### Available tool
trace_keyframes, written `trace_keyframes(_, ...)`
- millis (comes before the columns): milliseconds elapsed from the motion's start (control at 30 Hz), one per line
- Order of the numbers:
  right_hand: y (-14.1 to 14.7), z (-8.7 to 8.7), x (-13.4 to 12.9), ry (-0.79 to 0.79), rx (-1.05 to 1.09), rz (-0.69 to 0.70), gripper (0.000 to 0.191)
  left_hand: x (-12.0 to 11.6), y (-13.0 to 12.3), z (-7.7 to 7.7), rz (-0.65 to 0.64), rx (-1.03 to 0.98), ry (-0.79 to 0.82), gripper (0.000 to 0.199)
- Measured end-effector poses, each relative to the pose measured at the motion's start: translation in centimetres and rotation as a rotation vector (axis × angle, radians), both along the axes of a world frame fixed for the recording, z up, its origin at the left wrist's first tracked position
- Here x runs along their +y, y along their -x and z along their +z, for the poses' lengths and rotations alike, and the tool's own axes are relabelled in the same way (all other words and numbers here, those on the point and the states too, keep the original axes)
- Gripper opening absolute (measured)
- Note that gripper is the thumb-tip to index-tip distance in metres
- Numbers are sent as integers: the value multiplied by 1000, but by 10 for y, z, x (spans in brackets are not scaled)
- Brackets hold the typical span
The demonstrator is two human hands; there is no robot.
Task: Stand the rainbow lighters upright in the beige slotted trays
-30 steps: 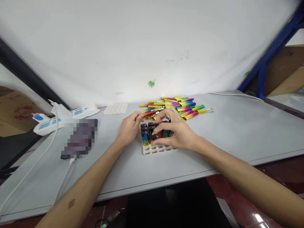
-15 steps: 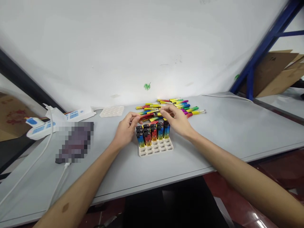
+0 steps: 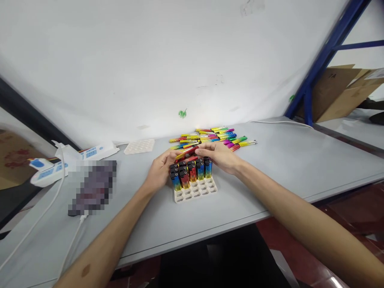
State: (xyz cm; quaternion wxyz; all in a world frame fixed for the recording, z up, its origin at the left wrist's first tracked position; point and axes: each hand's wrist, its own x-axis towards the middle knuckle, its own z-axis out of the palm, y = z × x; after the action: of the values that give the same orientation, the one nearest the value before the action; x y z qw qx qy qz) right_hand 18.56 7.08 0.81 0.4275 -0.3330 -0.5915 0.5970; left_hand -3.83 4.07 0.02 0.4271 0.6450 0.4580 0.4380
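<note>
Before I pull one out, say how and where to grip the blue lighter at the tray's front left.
Pinch the blue lighter by its black top, probably from above and in front: it stands upright in the tray, open holes before it, a red lighter close on its right.

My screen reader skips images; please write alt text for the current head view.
A person's left hand holds a red lighter, right hand at its end, near a white tray partly filled with upright lighters. Loose lighters lie heaped beyond.
</note>
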Motion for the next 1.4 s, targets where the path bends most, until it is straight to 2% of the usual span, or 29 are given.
trace_keyframes(100,1,3,1,-49,111,-169,24,2,4,-1,-25,116,-82,54)
trace_keyframes(200,-1,8,2,13,261,-358,29,6,10,-2,-33,379,-280,37)
trace_keyframes(267,-5,9,3,59,298,-412,36,9,15,-4,-90,573,-412,29)
trace_keyframes(367,-9,9,6,109,270,-393,42,11,19,-7,-163,737,-470,30)
trace_keyframes(567,-12,3,11,243,199,-290,61,8,19,-8,-135,825,-412,43)
trace_keyframes(767,-13,3,10,270,153,-306,51,8,22,-5,-117,842,-434,41)
trace_keyframes(967,-12,4,7,221,159,-279,44,11,26,-5,-143,874,-479,40)
trace_keyframes(1133,-12,2,7,199,128,-276,45,11,29,-5,-170,881,-461,35)
trace_keyframes(1267,-11,2,7,247,105,-288,50,10,31,-3,-194,879,-444,33)
trace_keyframes(1400,-11,2,6,246,86,-264,45,11,32,-2,-207,876,-433,34)
